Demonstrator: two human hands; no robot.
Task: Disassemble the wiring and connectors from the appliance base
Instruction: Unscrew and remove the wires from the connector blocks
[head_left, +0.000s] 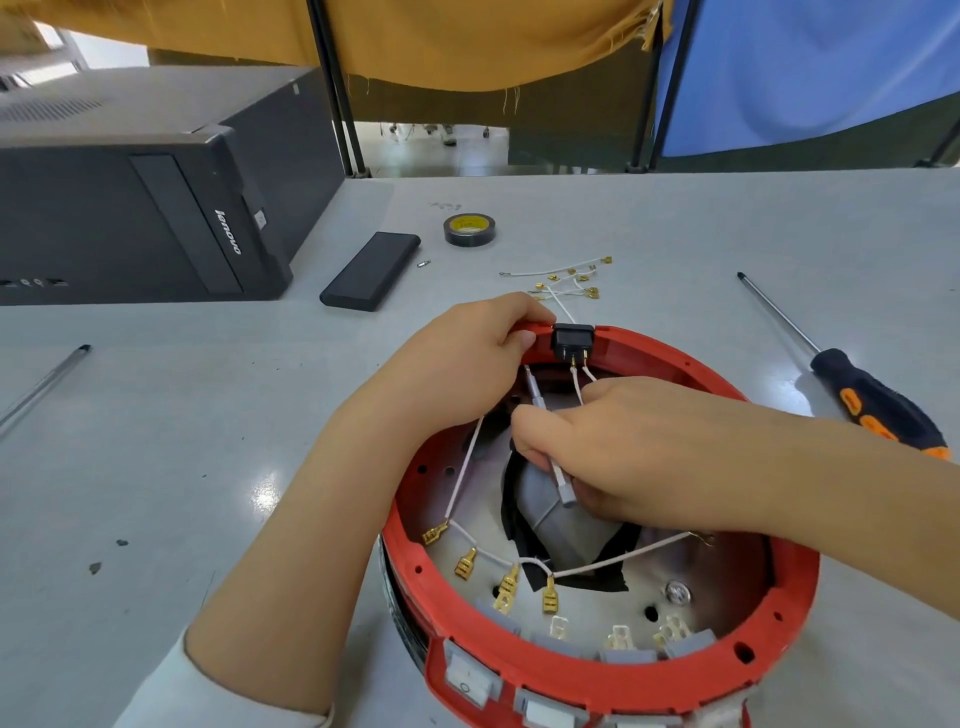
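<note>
Currently: mid-teardown, wiring partly stripped from the base.
Base: red appliance base (675, 670) sits upside down on the desk (208, 441), at 6 o'clock of the view, just in front of the person.
Left hand: left hand (467, 358) grips the far rim at 12 o'clock of the base, fingers curled over the edge, thumb inside, right beside the black switch (571, 340).
Right hand: right hand (623, 447) is inside the base; fingers curled round a small silver driver (545, 431), tip pointing up towards the rim near the switch.
Switch wiring: two white leads (582, 382) run from the switch terminals down under the right hand.
Loose harness: white wires with brass spade connectors (506, 590) lie free at 7 o'clock inside the base, off their terminals (618, 636).
Removed parts: a pile of pulled wires (571, 280) on the desk beyond the base, at 12 o'clock.
Other kit: orange-black screwdriver (872, 400) at 3 o'clock, tape roll (469, 229) further back, black PC case (156, 208) at 10 o'clock.
Step, judged: freeing the switch area, either a fastener or a clip; tip contact point is hidden.
Next move needs: steady rim hold, then pull the spade connectors straight off the switch tabs, not by the wire.
</note>
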